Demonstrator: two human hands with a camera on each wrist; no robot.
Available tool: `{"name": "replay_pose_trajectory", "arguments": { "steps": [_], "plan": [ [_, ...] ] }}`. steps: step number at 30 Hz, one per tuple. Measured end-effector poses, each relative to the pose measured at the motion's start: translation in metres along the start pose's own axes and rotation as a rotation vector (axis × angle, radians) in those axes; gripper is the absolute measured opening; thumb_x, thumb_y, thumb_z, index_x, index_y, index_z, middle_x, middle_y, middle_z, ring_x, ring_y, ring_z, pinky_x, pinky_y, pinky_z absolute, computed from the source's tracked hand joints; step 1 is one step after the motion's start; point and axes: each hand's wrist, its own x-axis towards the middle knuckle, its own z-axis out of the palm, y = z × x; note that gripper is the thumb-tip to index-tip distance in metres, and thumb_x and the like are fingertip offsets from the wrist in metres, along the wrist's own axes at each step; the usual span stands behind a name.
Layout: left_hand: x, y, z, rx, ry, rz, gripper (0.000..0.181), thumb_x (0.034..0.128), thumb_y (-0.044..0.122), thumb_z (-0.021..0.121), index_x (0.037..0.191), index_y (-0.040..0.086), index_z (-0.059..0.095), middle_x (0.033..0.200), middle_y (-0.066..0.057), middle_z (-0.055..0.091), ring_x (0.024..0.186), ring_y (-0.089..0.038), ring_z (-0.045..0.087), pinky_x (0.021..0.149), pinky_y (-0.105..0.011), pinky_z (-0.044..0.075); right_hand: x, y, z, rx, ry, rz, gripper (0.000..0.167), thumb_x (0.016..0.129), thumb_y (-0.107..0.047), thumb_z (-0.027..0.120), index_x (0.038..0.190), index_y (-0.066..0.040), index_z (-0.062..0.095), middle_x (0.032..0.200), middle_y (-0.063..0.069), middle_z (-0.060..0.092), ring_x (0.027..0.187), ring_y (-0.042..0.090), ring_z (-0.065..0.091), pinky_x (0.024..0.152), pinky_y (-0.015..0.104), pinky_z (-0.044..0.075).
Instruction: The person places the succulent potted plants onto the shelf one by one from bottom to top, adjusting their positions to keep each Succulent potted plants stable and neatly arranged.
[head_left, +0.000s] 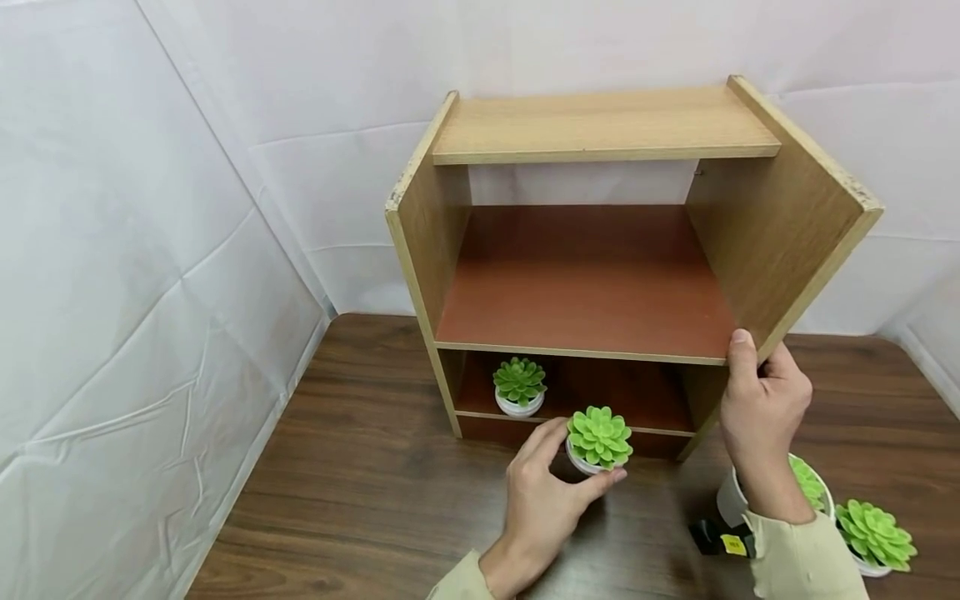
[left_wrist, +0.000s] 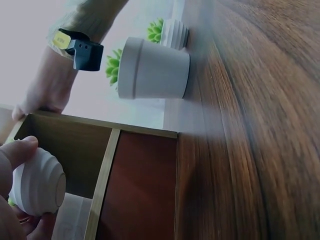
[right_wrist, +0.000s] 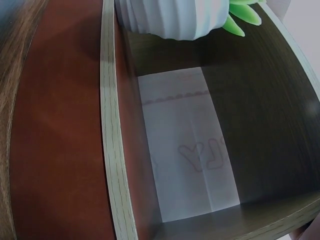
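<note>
My left hand (head_left: 536, 496) holds a small potted succulent (head_left: 600, 437) by its white ridged pot, thumb on one side and fingers on the other, just in front of the bottom shelf. In the left wrist view, the pot (left_wrist: 42, 182) shows from its underside. A matching potted succulent (head_left: 519, 385) stands inside the lower compartment, at its left end. My right hand (head_left: 765, 408) grips the front edge of the right side panel on the wooden shelf unit (head_left: 585, 287), its thumb near the end of the middle board.
Right of the unit, a larger white pot (head_left: 733, 500) with a green plant stands partly behind my right forearm. Another small succulent (head_left: 876, 533) sits beyond it. My right wrist carries a black device (left_wrist: 87, 55). White sheeting (head_left: 187, 250) hangs around the wooden table (head_left: 337, 467).
</note>
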Motion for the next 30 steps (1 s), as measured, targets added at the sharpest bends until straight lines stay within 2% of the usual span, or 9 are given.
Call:
{"name": "replay_pose_trajectory", "arguments": {
  "steps": [8,16,21,30],
  "plan": [
    [0.003,0.001,0.009,-0.004,0.009,0.061,0.062,0.0684,0.033,0.092,0.12,0.009,0.067,0.116,0.001,0.064,0.106,-0.015,0.062,0.088,-0.031,0.05,-0.001,-0.003,0.0,-0.003,-0.008,-0.012,0.03,0.096,-0.014,0.061,0.086,0.013,0.066,0.063,-0.018,0.056,0.062,0.003,0.046,0.057,0.021,0.032],
    [0.002,-0.002,0.013,0.022,-0.005,0.016,0.064,0.0695,0.038,0.09,0.121,0.008,0.067,0.117,0.002,0.063,0.107,-0.015,0.061,0.088,-0.033,0.05,-0.001,-0.001,-0.001,-0.021,-0.013,-0.022,0.03,0.096,-0.016,0.061,0.087,0.012,0.067,0.065,-0.021,0.057,0.064,0.002,0.048,0.058,0.02,0.032],
    [0.004,-0.003,0.015,0.049,0.006,0.018,0.065,0.0681,0.039,0.091,0.121,0.007,0.068,0.117,0.0,0.064,0.107,-0.016,0.061,0.088,-0.033,0.05,0.0,0.0,-0.001,-0.018,-0.003,-0.025,0.03,0.096,-0.016,0.062,0.087,0.013,0.066,0.065,-0.02,0.057,0.064,0.003,0.048,0.059,0.02,0.032],
    [0.007,-0.003,0.022,0.046,-0.014,-0.013,0.066,0.0682,0.039,0.091,0.121,0.007,0.068,0.116,0.002,0.064,0.107,-0.014,0.061,0.089,-0.032,0.049,0.0,0.003,0.0,0.003,0.005,-0.019,0.03,0.096,-0.015,0.062,0.086,0.013,0.066,0.064,-0.016,0.057,0.063,0.003,0.048,0.058,0.02,0.033]
  ]
}}
